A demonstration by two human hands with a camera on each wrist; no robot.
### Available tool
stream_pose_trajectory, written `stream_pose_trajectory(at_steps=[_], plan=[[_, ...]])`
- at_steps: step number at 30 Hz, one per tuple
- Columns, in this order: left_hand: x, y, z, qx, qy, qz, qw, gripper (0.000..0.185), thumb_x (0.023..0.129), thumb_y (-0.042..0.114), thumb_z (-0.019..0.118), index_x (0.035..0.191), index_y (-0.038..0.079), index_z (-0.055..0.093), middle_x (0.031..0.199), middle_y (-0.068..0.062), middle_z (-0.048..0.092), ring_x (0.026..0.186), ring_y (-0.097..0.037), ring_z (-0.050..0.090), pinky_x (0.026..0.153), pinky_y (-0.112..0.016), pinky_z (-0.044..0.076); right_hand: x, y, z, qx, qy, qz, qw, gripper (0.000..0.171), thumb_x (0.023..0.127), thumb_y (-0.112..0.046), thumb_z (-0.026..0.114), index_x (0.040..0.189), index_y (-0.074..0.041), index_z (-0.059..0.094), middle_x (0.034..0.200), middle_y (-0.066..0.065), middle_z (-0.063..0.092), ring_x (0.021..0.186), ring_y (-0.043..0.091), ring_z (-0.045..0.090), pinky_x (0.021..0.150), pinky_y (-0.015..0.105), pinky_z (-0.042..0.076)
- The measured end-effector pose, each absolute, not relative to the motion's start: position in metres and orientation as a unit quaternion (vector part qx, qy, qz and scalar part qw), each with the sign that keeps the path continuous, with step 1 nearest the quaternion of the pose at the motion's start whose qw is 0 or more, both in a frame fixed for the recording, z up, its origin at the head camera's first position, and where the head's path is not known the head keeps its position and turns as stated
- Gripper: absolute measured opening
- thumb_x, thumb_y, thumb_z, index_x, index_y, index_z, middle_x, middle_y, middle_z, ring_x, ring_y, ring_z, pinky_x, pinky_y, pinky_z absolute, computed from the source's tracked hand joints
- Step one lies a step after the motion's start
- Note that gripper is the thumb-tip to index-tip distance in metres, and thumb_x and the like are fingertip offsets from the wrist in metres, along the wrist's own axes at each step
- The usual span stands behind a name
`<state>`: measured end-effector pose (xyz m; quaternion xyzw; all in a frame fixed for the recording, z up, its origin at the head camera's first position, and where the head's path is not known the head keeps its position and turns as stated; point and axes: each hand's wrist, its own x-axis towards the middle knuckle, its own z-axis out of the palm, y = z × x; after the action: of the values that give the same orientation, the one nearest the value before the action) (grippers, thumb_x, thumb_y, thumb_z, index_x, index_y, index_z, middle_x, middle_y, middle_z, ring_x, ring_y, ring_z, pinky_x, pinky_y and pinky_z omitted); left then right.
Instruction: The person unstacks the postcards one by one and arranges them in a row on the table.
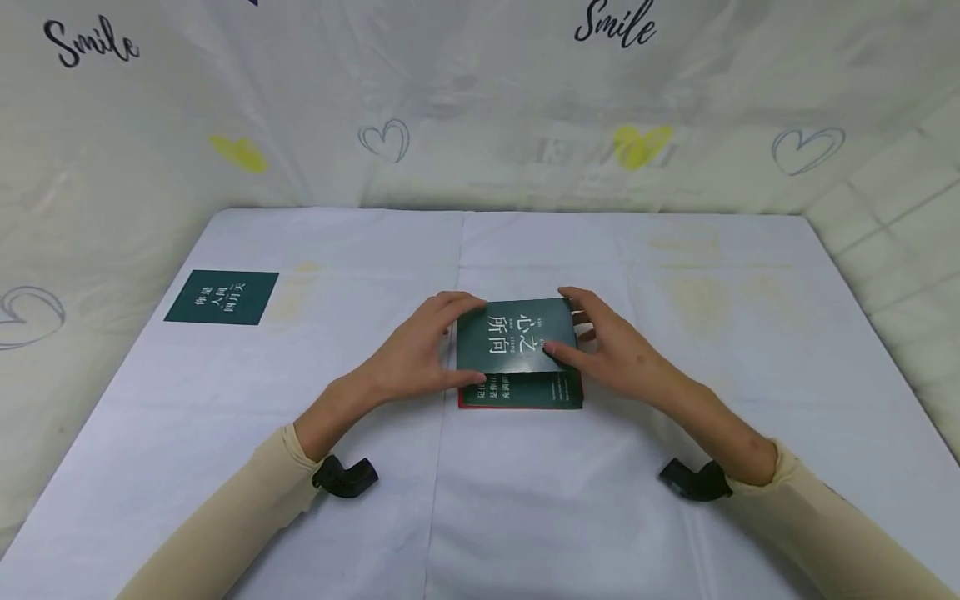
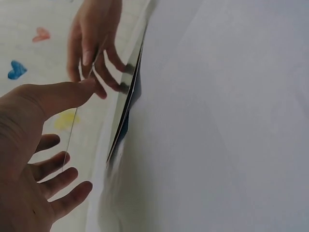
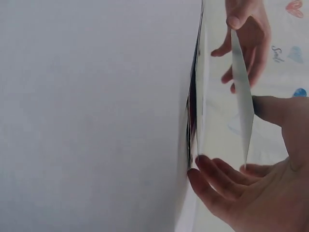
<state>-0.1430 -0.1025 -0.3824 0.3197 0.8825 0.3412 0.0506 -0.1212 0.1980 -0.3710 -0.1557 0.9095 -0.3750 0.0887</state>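
Note:
A dark green card (image 1: 555,321) with white characters is held between both hands, raised over a small stack of similar cards (image 1: 532,396). The stack lies on the white-covered table, with a red edge showing along its front and left side. My left hand (image 1: 416,346) holds the raised card at its left corners, thumb at the near one and index finger at the far one. The right hand (image 1: 626,350) grips its right side, thumb on the printed face. In the right wrist view the raised card (image 3: 242,87) appears nearly edge-on, with some right fingertips at the stack (image 3: 193,111).
Another dark green card (image 1: 180,308) with white characters lies flat at the table's far left. The white table cover (image 1: 570,517) has a crease down its middle. Behind the table hangs a pale sheet (image 1: 480,75) printed with hearts and lettering.

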Motion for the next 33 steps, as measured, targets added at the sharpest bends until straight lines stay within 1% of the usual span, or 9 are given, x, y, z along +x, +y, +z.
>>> stream_pose_trajectory(at_steps=[3,7,9,12,14,17,22,28,33], plan=[[-0.144,-0.103,-0.383,0.321,0.88,0.349,0.041,0.089,0.078,0.033,0.093,0.152,0.016,0.047,0.153,0.001,0.046,0.139,-0.017,0.047,0.107,-0.039,0.052,-0.122,0.197,-0.372,-0.138,0.905,-0.393,0.087,0.08,0.099,-0.025,0.073,0.162,-0.01,0.025,0.137,0.017,0.058,0.119,0.034,0.065,0.103,0.052,0.055],[-0.145,-0.103,-0.382,0.318,0.88,0.351,0.036,0.09,0.078,0.032,0.093,0.153,0.016,0.046,0.154,0.0,0.046,0.139,-0.018,0.046,0.106,-0.039,0.052,-0.122,0.195,-0.371,-0.119,0.902,-0.41,0.063,0.077,0.099,-0.021,0.071,0.161,-0.009,0.027,0.127,0.015,0.065,0.112,0.03,0.067,0.101,0.049,0.054],[-0.145,-0.102,-0.382,0.315,0.881,0.352,0.035,0.09,0.078,0.032,0.093,0.153,0.015,0.046,0.155,-0.001,0.045,0.14,-0.018,0.045,0.106,-0.039,0.052,-0.123,0.195,-0.369,-0.111,0.902,-0.415,0.049,0.074,0.1,-0.019,0.071,0.16,-0.008,0.029,0.122,0.014,0.068,0.107,0.027,0.066,0.099,0.044,0.053],[-0.146,-0.102,-0.382,0.31,0.882,0.353,0.03,0.091,0.078,0.033,0.093,0.154,0.015,0.045,0.155,-0.001,0.045,0.14,-0.019,0.045,0.105,-0.038,0.052,-0.124,0.195,-0.366,-0.103,0.894,-0.435,0.04,0.071,0.1,-0.016,0.07,0.159,-0.008,0.031,0.115,0.013,0.071,0.1,0.024,0.066,0.092,0.031,0.052],[-0.147,-0.102,-0.382,0.307,0.882,0.356,0.025,0.091,0.078,0.032,0.093,0.154,0.015,0.045,0.155,-0.002,0.045,0.139,-0.019,0.046,0.105,-0.039,0.052,-0.124,0.194,-0.365,-0.095,0.882,-0.46,0.047,0.07,0.101,-0.016,0.069,0.159,-0.009,0.031,0.112,0.014,0.071,0.095,0.023,0.065,0.086,0.024,0.05],[-0.148,-0.102,-0.382,0.301,0.884,0.358,0.019,0.091,0.079,0.032,0.092,0.155,0.014,0.043,0.156,-0.004,0.044,0.138,-0.02,0.046,0.104,-0.039,0.053,-0.125,0.193,-0.365,-0.088,0.851,-0.512,0.072,0.069,0.102,-0.014,0.067,0.16,-0.01,0.03,0.111,0.017,0.07,0.092,0.022,0.069,0.083,0.017,0.055],[-0.147,-0.102,-0.382,0.282,0.888,0.363,0.022,0.094,0.081,0.03,0.09,0.158,0.013,0.038,0.16,-0.006,0.041,0.141,-0.021,0.044,0.105,-0.04,0.053,-0.123,0.189,-0.366,-0.099,0.811,-0.568,0.097,0.066,0.104,-0.009,0.063,0.159,-0.011,0.028,0.113,0.022,0.071,0.086,0.03,0.073,0.087,0.021,0.061],[-0.147,-0.104,-0.381,0.264,0.891,0.37,0.024,0.099,0.081,0.029,0.091,0.16,0.01,0.034,0.161,-0.007,0.038,0.143,-0.022,0.043,0.105,-0.04,0.055,-0.123,0.187,-0.366,-0.109,0.81,-0.569,0.091,0.061,0.105,-0.012,0.061,0.158,-0.014,0.031,0.095,0.023,0.069,0.075,0.03,0.067,0.082,0.024,0.059],[-0.147,-0.106,-0.381,0.24,0.892,0.382,0.026,0.102,0.081,0.03,0.09,0.162,0.012,0.03,0.164,-0.007,0.033,0.142,-0.021,0.043,0.105,-0.04,0.055,-0.124,0.185,-0.366,-0.104,0.807,-0.574,0.089,0.061,0.106,-0.015,0.061,0.159,-0.017,0.031,0.09,0.027,0.066,0.072,0.034,0.065,0.08,0.026,0.057]])
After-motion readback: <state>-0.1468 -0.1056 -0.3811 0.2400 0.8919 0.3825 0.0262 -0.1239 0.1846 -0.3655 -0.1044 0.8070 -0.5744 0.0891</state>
